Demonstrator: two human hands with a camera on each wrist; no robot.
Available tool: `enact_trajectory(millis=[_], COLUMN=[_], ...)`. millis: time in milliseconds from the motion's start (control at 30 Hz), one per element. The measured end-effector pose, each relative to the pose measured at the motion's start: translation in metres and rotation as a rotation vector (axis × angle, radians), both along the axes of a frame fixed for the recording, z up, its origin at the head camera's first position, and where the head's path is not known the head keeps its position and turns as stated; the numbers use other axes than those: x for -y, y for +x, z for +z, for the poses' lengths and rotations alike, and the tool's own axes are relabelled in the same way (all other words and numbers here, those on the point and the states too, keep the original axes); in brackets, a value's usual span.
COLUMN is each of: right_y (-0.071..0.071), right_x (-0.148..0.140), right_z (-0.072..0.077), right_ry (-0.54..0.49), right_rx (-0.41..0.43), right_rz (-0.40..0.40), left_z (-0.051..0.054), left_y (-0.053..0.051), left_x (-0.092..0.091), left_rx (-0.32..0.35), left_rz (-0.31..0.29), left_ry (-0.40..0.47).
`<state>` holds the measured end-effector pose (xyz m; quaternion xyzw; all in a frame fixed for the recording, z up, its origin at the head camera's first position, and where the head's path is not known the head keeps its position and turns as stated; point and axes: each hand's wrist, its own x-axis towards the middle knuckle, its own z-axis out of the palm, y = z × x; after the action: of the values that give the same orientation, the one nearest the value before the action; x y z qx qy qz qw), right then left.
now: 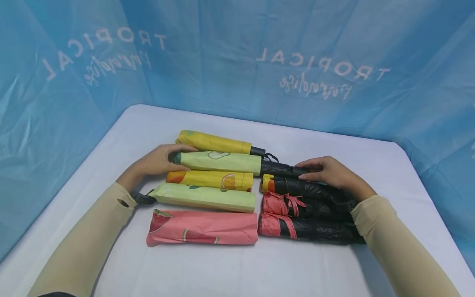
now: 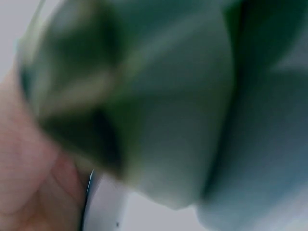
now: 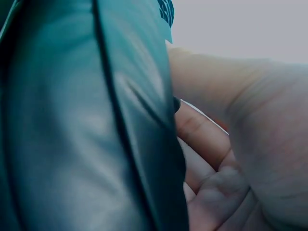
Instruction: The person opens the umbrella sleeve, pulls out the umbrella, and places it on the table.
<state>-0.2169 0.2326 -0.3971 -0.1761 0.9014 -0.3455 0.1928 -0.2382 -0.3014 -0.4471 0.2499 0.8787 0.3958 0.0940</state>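
A long rolled umbrella lies across the table, its light green sleeve [image 1: 222,161] on the left and its black part [image 1: 276,168] on the right. My left hand [image 1: 159,160] grips the sleeve's left end, thumb on the near side and fingers on the far side. With thumb and fingers, my right hand [image 1: 328,171] pinches the black right end. The left wrist view shows blurred green fabric [image 2: 168,110] beside the palm [image 2: 29,159]. In the right wrist view, black folded fabric [image 3: 72,125] stands close to the curled fingers of the right hand [image 3: 226,144].
Beyond lies a yellow umbrella [image 1: 211,142]. Nearer are a yellow sleeve [image 1: 208,180], a green sleeve [image 1: 211,198] and a pink sleeve [image 1: 222,227]. Several black rolled umbrellas [image 1: 315,229] with yellow or pink ends lie under the right wrist. Blue curtains [image 1: 230,62] surround the white table [image 1: 230,272].
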Motion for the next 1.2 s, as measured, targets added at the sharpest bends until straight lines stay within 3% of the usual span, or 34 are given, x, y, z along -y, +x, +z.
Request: enact_trajectory(millis=[567, 767, 833, 967, 1200], right_y=[0.003, 0.011, 0.014, 0.015, 0.013], right_x=[-0.002, -0.017, -0.021, -0.024, -0.022], right_z=[0.001, -0.001, -0.001, -0.001, -0.001], right_ry=[0.008, 0.035, 0.029, 0.004, 0.003], right_rx=[-0.001, 0.009, 0.008, 0.011, 0.007], right_rz=[-0.014, -0.056, -0.057, -0.05, -0.04], left_z=[-0.002, 0.015, 0.013, -0.001, 0.0], left_y=[0.001, 0.012, 0.009, -0.002, 0.001], left_x=[0.0, -0.01, -0.01, -0.002, 0.0], left_rx=[0.024, 0.033, 0.028, 0.023, 0.026], left_rz=[0.045, 0.027, 0.007, 0.0, 0.005], left_ry=[0.009, 0.028, 0.038, 0.036, 0.029])
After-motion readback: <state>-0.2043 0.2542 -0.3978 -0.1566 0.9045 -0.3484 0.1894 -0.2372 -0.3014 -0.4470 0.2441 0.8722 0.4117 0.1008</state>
